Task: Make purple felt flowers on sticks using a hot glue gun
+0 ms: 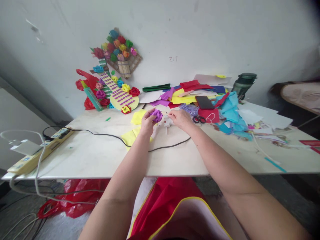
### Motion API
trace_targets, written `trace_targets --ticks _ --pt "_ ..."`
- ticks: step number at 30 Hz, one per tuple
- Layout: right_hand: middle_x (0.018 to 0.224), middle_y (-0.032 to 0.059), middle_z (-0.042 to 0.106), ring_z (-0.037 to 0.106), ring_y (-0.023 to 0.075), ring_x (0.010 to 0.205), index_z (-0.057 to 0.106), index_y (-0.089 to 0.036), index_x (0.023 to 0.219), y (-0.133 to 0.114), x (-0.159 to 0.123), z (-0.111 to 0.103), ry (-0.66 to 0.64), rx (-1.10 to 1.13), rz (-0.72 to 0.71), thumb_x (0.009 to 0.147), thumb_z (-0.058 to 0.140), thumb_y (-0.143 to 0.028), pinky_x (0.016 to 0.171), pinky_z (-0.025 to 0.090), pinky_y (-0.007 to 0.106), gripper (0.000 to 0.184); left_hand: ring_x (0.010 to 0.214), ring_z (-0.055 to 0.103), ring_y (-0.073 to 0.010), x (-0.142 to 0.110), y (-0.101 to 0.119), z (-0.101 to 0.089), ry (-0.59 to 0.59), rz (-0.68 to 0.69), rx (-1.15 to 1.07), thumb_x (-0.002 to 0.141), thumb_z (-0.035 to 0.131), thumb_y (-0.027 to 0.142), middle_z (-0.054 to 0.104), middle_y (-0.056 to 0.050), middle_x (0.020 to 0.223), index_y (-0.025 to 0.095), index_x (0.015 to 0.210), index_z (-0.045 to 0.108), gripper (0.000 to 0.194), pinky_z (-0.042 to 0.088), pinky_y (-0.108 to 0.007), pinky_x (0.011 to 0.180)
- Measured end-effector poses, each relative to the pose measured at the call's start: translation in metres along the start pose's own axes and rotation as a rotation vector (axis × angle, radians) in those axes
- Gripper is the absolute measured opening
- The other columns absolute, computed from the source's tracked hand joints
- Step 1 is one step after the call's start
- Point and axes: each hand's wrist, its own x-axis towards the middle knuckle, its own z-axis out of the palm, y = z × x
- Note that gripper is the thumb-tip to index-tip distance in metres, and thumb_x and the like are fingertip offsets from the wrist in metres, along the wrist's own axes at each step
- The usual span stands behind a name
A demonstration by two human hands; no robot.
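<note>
A purple crinkled paper flower [157,115] is held in the fingers of my left hand [148,121], above the middle of the table. Just right of it, my right hand [180,118] is closed in a pinch, its fingertips pointing at the flower. Something thin and pale shows at those fingertips, too small to name. Under and between the hands lies a small white object [167,122] that looks like a glue gun. Yellow paper sheets [132,135] lie beneath my left hand and wrist.
Black-handled scissors [199,119], a phone [204,102] and coloured paper [185,96] lie to the right, before a dark bottle [243,86]. A flower-decorated paper guitar [123,96] leans at the back left. A black cord [107,134] crosses the table from a power strip [42,151].
</note>
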Motion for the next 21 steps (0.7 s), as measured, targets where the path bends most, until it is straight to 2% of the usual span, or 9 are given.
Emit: trace_targets --ticks 7,12,16,21 --pt "0.096 0.0108 0.075 0.065 0.0231 0.086 0.071 -0.02 0.103 -0.0065 -0.0024 -0.0027 0.011 -0.04 -0.013 0.095 0.043 -0.033 0.067 0.035 0.031 0.032 0.086 0.065 -0.0215 -0.0013 -0.001 0.0013 -0.029 -0.012 0.032 0.053 0.073 0.022 0.069 -0.006 0.091 0.019 0.096 0.065 0.045 0.054 -0.038 0.078" --pt "0.098 0.01 0.075 0.066 0.0227 0.089 0.071 -0.02 0.107 -0.0037 0.0009 0.0035 0.002 0.021 -0.016 0.095 0.044 -0.033 0.073 0.041 0.03 0.032 0.077 0.064 -0.0175 -0.0012 -0.0014 0.0012 -0.045 -0.019 0.024 0.05 0.072 0.019 0.07 -0.004 0.085 0.018 0.093 0.066 0.043 0.055 -0.032 0.069" --pt "0.097 0.0073 0.076 0.068 0.0223 0.09 0.063 -0.022 0.127 -0.0028 0.0009 0.0042 -0.011 0.084 -0.02 0.093 0.047 -0.031 0.078 0.046 0.03 0.038 0.073 0.063 -0.0151 -0.0005 -0.0016 -0.0002 -0.06 -0.038 0.031 0.05 0.071 0.019 0.069 -0.002 0.083 0.018 0.093 0.066 0.043 0.054 -0.03 0.067" --pt "0.12 0.0041 0.071 0.067 0.0208 0.104 0.05 -0.03 0.142 -0.0052 -0.0022 0.0002 -0.046 0.074 -0.13 0.092 0.045 -0.021 0.089 0.048 0.031 0.05 0.073 0.063 -0.0157 0.0 -0.0032 -0.0019 -0.078 -0.056 0.041 0.052 0.07 0.017 0.068 -0.002 0.083 0.018 0.094 0.065 0.042 0.055 -0.033 0.071"
